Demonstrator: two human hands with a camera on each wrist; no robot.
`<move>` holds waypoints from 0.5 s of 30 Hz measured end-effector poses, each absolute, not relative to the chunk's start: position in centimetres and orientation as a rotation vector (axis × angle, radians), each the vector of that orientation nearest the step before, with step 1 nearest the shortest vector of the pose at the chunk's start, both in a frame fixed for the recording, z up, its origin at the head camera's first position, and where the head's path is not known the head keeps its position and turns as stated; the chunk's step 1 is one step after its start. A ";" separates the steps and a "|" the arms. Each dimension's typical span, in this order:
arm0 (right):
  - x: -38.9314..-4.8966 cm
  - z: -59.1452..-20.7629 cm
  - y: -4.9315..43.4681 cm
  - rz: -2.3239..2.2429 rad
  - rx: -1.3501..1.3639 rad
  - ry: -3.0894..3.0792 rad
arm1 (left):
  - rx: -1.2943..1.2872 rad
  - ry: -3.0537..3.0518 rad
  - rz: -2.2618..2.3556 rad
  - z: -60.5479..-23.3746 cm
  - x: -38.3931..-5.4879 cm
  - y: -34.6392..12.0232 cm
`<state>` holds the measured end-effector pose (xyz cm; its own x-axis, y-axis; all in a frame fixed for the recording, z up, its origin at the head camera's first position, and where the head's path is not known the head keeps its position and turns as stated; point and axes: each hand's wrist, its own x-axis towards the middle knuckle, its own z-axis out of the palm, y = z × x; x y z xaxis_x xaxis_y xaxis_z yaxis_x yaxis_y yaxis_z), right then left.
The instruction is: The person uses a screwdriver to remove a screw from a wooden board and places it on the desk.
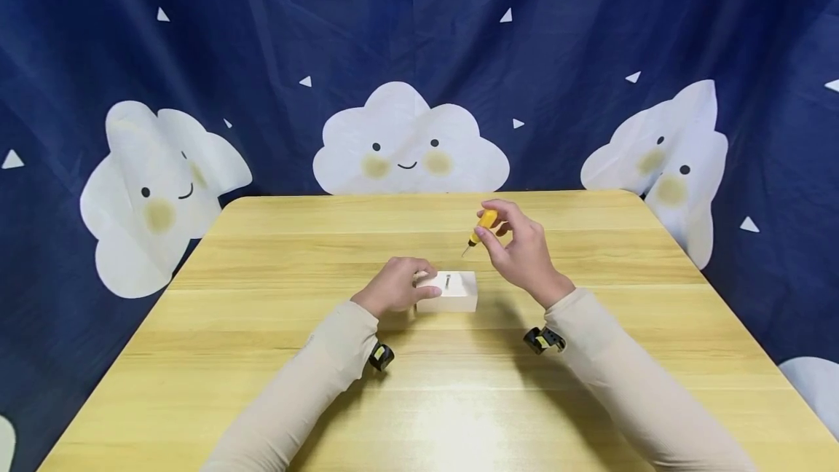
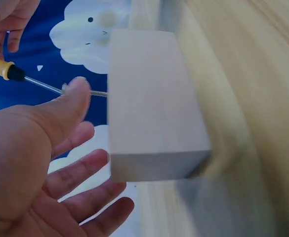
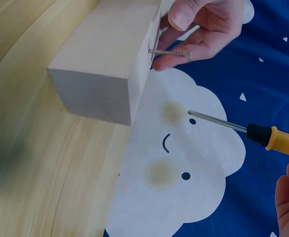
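Observation:
A pale wooden block (image 1: 452, 303) lies on the table, and a threaded screw (image 3: 173, 53) stands up from its top face. My left hand (image 1: 395, 285) is at the block's left end, thumb and fingers spread loosely beside the screw, their tips close over the top face. In my right hand (image 1: 522, 248) a screwdriver (image 1: 486, 220) with a yellow handle and black collar is pinched between thumb and fingers. It slants down to the left, its metal tip (image 3: 191, 113) apart from the screw head in the right wrist view.
The block rests on a light wood-grain table (image 1: 295, 239). Behind the table hangs a dark blue curtain (image 1: 275, 35) printed with smiling white clouds (image 1: 409, 122) and small triangles. Black wrist cameras (image 1: 544, 341) sit under both sleeves.

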<state>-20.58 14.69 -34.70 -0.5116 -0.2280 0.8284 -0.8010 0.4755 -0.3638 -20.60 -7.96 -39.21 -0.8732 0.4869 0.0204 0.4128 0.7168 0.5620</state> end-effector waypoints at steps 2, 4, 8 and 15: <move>-20.6 -34.8 15.1 1.004 0.825 -2.006 | 0.774 2.770 0.854 -38.6 -20.8 -7.6; -20.5 -34.9 15.5 1.014 0.807 -2.011 | 0.814 2.755 0.838 -38.2 -20.9 -7.3; -20.4 -35.1 16.1 1.030 0.787 -2.015 | 0.883 2.754 0.799 -38.0 -21.0 -6.7; -20.4 -35.7 16.9 1.037 0.732 -2.009 | 1.038 2.760 0.857 -38.3 -20.9 -6.5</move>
